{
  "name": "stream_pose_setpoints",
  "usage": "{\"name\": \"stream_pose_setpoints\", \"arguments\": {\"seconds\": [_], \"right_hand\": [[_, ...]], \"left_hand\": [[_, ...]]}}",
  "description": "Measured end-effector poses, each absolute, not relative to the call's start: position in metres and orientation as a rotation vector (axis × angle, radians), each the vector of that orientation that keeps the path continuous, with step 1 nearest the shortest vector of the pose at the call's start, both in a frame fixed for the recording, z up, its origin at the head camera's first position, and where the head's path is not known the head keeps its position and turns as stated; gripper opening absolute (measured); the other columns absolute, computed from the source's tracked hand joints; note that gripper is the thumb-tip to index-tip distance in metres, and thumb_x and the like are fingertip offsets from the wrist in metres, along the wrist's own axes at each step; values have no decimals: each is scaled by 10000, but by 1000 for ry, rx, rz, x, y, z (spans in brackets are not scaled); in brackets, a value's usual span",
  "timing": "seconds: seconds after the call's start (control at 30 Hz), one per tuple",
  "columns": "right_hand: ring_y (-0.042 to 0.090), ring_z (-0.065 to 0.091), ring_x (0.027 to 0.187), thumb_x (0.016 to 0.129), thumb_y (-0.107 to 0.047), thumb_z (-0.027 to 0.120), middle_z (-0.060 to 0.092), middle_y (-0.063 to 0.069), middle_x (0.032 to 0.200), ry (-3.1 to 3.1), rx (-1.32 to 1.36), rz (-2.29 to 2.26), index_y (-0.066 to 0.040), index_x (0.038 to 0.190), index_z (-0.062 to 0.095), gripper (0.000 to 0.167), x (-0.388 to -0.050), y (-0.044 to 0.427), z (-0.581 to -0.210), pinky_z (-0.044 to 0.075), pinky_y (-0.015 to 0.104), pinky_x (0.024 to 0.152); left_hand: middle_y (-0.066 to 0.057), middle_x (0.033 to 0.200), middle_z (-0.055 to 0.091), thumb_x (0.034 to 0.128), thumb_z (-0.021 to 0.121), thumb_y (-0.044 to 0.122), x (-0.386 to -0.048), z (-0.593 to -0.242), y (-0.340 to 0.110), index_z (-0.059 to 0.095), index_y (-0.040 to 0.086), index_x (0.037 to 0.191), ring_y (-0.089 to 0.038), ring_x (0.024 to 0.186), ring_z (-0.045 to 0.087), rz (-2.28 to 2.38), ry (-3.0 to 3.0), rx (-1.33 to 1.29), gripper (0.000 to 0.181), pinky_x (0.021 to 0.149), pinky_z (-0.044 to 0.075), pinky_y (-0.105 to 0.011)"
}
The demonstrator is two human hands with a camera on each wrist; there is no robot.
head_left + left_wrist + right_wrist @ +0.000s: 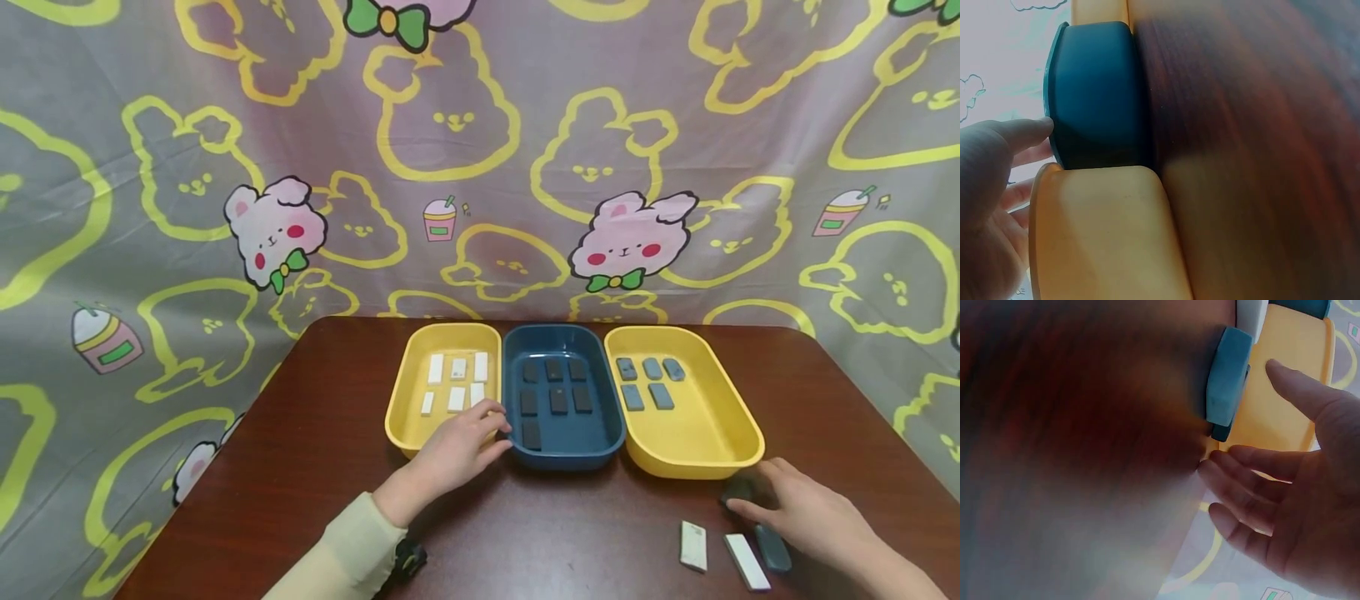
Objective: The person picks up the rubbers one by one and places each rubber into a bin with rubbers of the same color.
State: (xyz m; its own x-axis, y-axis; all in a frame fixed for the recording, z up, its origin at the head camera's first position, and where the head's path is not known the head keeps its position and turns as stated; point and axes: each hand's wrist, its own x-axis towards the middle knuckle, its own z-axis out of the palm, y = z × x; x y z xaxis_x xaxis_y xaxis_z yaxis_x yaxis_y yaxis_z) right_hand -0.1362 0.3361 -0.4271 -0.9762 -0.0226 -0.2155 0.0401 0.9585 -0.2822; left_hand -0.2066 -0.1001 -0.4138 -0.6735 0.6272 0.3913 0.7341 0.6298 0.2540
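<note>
My left hand (457,446) reaches over the adjoining front rims of the left yellow tray (401,442) and the dark blue tray (566,461), its fingers loosely bent. In the left wrist view its thumb (1032,132) lies at the blue tray's rim. My right hand (813,508) is spread around a dark block (738,490) in front of the right yellow tray (701,469). Its thumb and fingers stand apart in the right wrist view. Close to it lie a blue-grey block (773,548), a narrow white block (747,562) and a wider whitish block (693,546).
White blocks (457,399) lie in the left tray, several black blocks (558,401) in the blue one, and several blue-grey blocks (661,396) in the right one. All three trays stand side by side on a brown table (322,417) before a patterned curtain (480,200).
</note>
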Motion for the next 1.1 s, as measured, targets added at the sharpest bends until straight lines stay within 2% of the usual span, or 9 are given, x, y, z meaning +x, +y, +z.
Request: {"name": "stream_pose_setpoints", "arguments": {"seconds": [0.17, 0.47, 0.8, 0.97, 1.1], "right_hand": [[196, 562, 749, 712, -635, 737, 549, 33, 886, 2920, -18, -361, -46, 1101, 646, 712, -134, 332, -430, 465, 478, 596], [352, 619, 875, 691, -520, 809, 618, 141, 979, 2946, -31, -301, -53, 1114, 675, 644, -137, 324, -428, 471, 573, 653], [308, 616, 839, 684, -506, 820, 626, 101, 939, 2927, -27, -310, -58, 1102, 683, 628, -139, 327, -429, 479, 552, 651], [255, 596, 787, 702, -514, 807, 610, 63, 878, 2848, 64, -329, -23, 1061, 682, 621, -136, 337, -427, 489, 532, 650], [279, 596, 764, 713, -482, 812, 591, 107, 849, 2822, 160, -292, 69, 1032, 649, 657, -133, 349, -423, 490, 536, 654]], "left_hand": [[-4, 1066, 589, 898, 716, 258, -206, -413, -100, 687, 123, 1014, -124, 867, 619, -586, -2608, -1092, 181, 787, 517, -271], [0, 1073, 589, 900, 713, 260, -207, -414, -99, 686, 131, 1005, -127, 873, 620, -569, -2615, -1079, 168, 785, 519, -282], [1, 1074, 589, 900, 713, 260, -206, -414, -99, 687, 131, 1006, -124, 878, 619, -565, -2625, -1068, 169, 785, 518, -279], [2, 1062, 584, 897, 717, 263, -205, -414, -99, 686, 130, 1008, -119, 869, 612, -563, -2627, -1077, 176, 783, 516, -267], [2, 1054, 585, 889, 727, 260, -206, -412, -99, 691, 123, 1019, -113, 860, 605, -579, -2633, -1079, 192, 791, 514, -251]]}}
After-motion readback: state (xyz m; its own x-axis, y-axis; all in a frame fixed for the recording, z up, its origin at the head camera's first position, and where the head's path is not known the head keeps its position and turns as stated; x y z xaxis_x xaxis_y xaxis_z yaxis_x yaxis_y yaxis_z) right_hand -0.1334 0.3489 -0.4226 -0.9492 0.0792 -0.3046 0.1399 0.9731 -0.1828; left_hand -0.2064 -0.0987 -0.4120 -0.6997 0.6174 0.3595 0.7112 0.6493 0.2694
